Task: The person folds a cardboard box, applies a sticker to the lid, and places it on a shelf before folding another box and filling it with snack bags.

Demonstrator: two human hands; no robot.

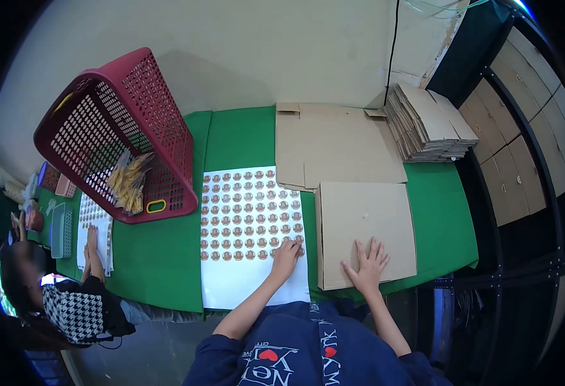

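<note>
A white sheet (pixel 251 283) of round brown stickers (pixel 248 219) lies on the table in front of me, its lowest strip bare. My left hand (pixel 284 260) rests at its right edge, with bent fingertips pinched at a sticker in the bottom row; the fingers partly cover that sticker. To the right, a closed, flat cardboard box (pixel 365 212) sits near the table's front edge. Flat on its lid lies my right hand (pixel 367 265), fingers spread, holding nothing.
Behind the box lies flattened cardboard (pixel 340 145), beside a stack of folded cartons (pixel 427 122). A tilted maroon basket (pixel 166 122) holds bagged yellow items (pixel 128 180). A co-worker (pixel 73 309) sits at left, a hand on another sticker sheet (pixel 96 241). Shelves with boxes (pixel 514 180) stand right.
</note>
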